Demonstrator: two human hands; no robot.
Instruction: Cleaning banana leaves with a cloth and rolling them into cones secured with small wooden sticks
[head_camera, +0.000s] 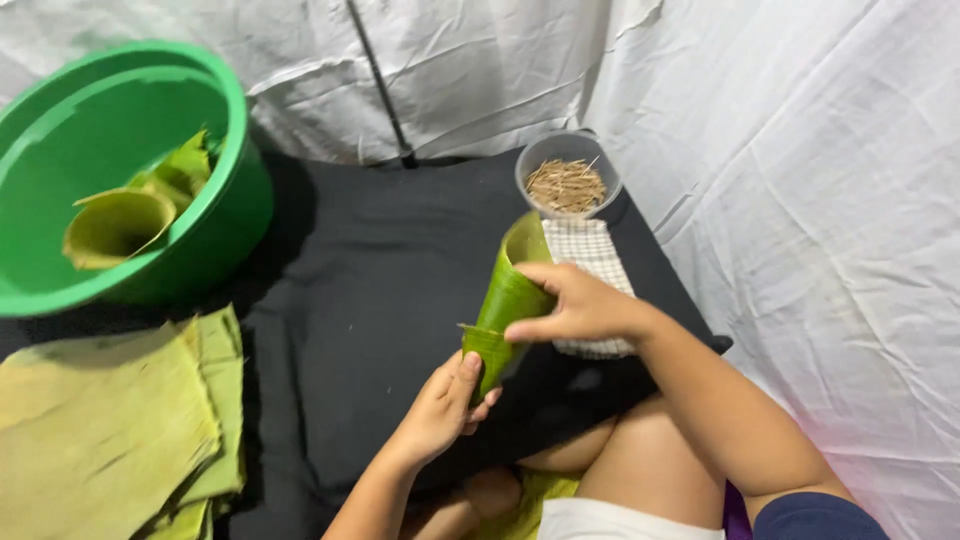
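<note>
Leaf cone (508, 300) clamped in left hand (440, 410) grip; right hand (580, 305) grip too.

Evenly and softly lit, with diffuse light bouncing off the white sheet backdrop (760, 110). No hard glare anywhere; only a faint pinkish tint low on the right edge. Soft, shallow shadows beneath the green basin (215, 215) and along the folds of the black cloth (380, 300). Slightly soft overall, with mild blur on the leaf stack (110, 430) at lower left. Gentle wide-angle stretching toward the corners.
</note>
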